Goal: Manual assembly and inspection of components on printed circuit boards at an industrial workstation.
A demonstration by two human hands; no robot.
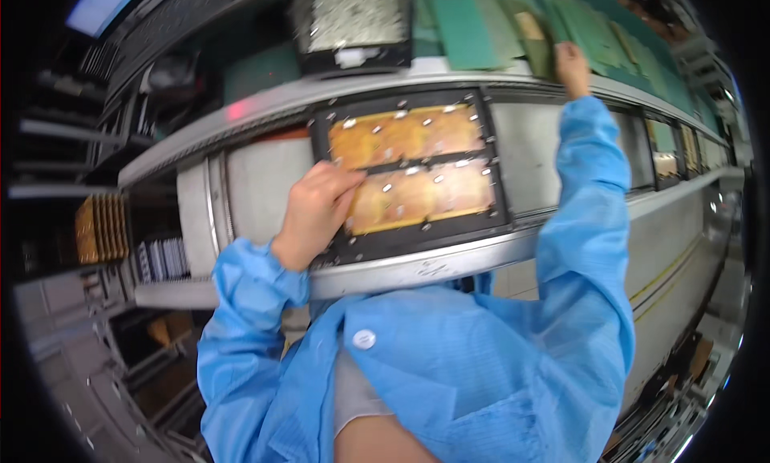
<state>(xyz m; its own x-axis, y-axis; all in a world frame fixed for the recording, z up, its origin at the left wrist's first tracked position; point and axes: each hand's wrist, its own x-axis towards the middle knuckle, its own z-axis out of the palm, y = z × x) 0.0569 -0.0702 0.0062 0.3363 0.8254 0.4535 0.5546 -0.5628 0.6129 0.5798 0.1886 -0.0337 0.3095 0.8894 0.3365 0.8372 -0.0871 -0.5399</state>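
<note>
A black rectangular carrier frame point(499, 174) lies on the rail line in front of me, holding two rows of amber-gold panels point(417, 202) fastened by small metal clips. My left hand point(311, 210) is at the frame's left side, thumb and fingers pinched together by the end of its middle bar; whatever they hold is hidden. Stretched out to the far right, my right hand point(572, 68) is at the near edge of several green sheets point(579, 34). Its fingers are curled there, and motion blur hides what is between them.
Metal rails point(401, 274) run along both sides of the line. Beyond the far rail stand a black box with a speckled grey top point(358, 18) and a flat teal sheet point(469, 30). Further carriers point(664, 146) sit to the right. A stack of orange-brown trays point(102, 228) is at left.
</note>
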